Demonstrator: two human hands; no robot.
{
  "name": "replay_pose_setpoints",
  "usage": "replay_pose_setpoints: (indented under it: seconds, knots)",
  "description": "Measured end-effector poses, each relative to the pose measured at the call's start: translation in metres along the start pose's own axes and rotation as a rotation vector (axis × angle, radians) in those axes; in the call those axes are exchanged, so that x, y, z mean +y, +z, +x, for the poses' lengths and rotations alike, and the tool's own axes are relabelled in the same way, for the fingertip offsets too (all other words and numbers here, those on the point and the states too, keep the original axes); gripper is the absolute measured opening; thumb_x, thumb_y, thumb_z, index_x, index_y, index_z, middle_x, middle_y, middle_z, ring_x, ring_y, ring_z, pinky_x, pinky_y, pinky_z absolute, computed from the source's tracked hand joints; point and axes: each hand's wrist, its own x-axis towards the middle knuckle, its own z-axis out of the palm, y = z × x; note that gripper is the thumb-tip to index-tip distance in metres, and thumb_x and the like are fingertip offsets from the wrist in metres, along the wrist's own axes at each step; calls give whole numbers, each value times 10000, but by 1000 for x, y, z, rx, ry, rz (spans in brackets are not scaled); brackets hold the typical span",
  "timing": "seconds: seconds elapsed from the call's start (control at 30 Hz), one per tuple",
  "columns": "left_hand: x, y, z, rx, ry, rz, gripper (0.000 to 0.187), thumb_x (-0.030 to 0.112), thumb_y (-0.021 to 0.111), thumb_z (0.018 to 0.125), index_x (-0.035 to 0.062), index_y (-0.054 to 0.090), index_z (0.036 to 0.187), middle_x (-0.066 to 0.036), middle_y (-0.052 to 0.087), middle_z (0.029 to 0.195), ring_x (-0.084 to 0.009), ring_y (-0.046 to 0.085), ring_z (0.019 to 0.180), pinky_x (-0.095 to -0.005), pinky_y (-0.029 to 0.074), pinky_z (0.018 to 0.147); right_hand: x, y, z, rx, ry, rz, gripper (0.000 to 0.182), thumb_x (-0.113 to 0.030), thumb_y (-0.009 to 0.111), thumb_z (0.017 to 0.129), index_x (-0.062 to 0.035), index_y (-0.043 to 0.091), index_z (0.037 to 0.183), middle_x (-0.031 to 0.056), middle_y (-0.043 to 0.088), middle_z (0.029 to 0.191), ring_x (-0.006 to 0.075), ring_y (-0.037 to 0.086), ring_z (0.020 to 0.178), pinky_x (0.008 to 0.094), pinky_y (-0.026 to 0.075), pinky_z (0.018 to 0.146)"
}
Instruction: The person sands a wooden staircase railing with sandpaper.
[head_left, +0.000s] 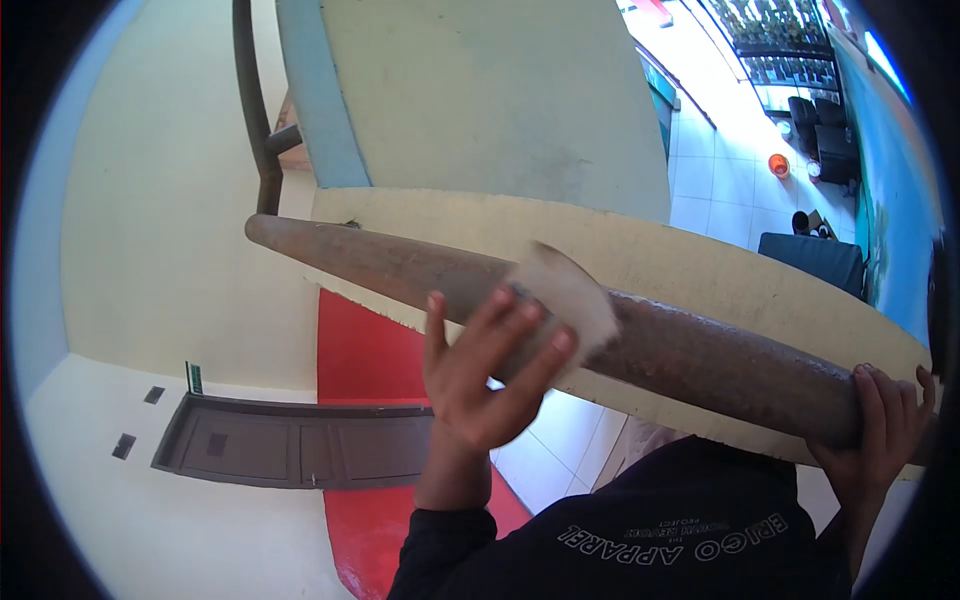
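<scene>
Holding a pale, blurred, curved-edged sheet (568, 298) against the round, scuffed brown rail (735, 358) with the left hand's (490, 385) fingers; wrapping the right hand's (872, 430) fingers around the rail, farther right; all over a smooth cream ledge (600, 232).

"ERIGO APPAREL" on black shirt (640, 505)

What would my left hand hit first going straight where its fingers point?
Likely the brown rail, just behind the pale sheet at your left hand, though the depth is unclear.
</scene>
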Motion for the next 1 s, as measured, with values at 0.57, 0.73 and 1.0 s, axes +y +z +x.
replay_pose_setpoints:
  seconds: [0.57,0.73,1.0]
  knots:
    - [-5,-22,29,-182,50,-32,266,351,762,842,178,774,1044,-73,723,1189,-216,684,1141,-530,348,1157,-3,-1,2,-9,16,-15,729,-494,828,719,-48,600,1248,137,655,1149,303,615,1098,665,270,1154]
    - [33,-5,64,-384,78,-232,241,341,691,909,150,771,1032,-58,742,1169,-225,693,1144,-553,296,1178,-4,-3,4,-11,11,-25,757,-533,826,710,-50,593,1245,126,653,1135,297,615,1092,666,268,1156]
    - [-12,-28,79,-486,2,22,287,243,727,883,116,711,1139,-84,754,1058,-222,711,1081,-569,346,1145,-6,-9,7,-53,35,-4,749,-603,797,754,-56,591,1222,127,652,1133,294,616,1100,689,269,1141]
